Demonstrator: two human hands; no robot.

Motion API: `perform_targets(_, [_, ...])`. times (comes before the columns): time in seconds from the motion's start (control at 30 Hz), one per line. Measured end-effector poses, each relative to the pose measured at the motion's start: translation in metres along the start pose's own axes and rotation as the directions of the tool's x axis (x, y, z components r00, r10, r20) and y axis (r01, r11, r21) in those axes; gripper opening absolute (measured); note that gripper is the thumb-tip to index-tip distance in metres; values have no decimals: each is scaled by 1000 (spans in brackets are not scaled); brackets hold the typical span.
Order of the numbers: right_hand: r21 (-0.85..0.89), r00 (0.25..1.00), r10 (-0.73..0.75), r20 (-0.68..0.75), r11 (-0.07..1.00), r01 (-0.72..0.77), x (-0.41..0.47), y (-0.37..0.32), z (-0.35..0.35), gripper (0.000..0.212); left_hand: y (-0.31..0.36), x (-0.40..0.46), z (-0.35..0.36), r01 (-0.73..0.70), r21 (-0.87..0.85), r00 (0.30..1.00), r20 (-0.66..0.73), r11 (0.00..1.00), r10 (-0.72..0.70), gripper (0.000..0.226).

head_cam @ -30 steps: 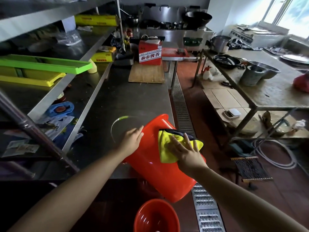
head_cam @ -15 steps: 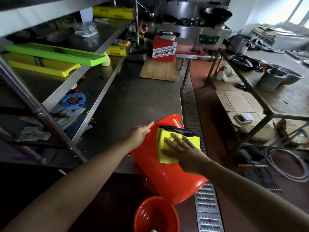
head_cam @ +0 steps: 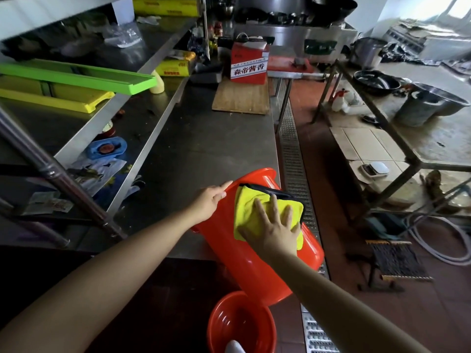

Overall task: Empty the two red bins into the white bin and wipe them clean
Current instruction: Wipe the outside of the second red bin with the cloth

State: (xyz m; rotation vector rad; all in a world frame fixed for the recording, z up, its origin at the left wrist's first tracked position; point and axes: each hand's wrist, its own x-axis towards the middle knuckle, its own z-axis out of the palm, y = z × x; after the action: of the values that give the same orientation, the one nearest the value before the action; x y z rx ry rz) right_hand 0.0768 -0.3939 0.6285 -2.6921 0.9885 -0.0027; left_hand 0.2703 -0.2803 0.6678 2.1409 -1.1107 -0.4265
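While it lies tipped on its side at the counter edge, the big red bin has a yellow cloth on its wall. At 6 o'clock, a second red bin stands on the floor. The right hand presses the cloth with flat fingers. The left hand rests flat on the bin's side at 9 o'clock.

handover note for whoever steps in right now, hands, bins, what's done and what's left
Left hand: steadies the tipped red bin at its side near the rim.
Right hand: flat on the yellow cloth, pressing it to the bin's outside.
The bin leans on the counter edge; the second red bin stands on the floor below.
White bin not in view.
Left: finish wiping this bin, perhaps the other.
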Motion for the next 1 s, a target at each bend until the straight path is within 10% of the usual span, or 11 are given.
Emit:
perform_targets(0.3, [-286, 715, -686, 132, 665, 690, 11, 31, -12, 65, -18, 5, -14, 108, -122, 981, 173, 987, -87, 42])
perform_targets(0.5, [-282, 934, -358, -6, 896, 342, -7, -12, 7, 83, -12, 10, -11, 129, -175, 974, 208, 976, -92, 40])
perform_targets(0.73, [-356, 911, -407, -71, 863, 358, -3, -28, 28, 92, -21, 8, -11, 130, -136, 973, 209, 982, -100, 42])
perform_targets(1.0, [-62, 967, -254, -7, 966, 253, 53, 7, -9, 83, -32, -7, -12, 190, -250, 970, 199, 950, -141, 43])
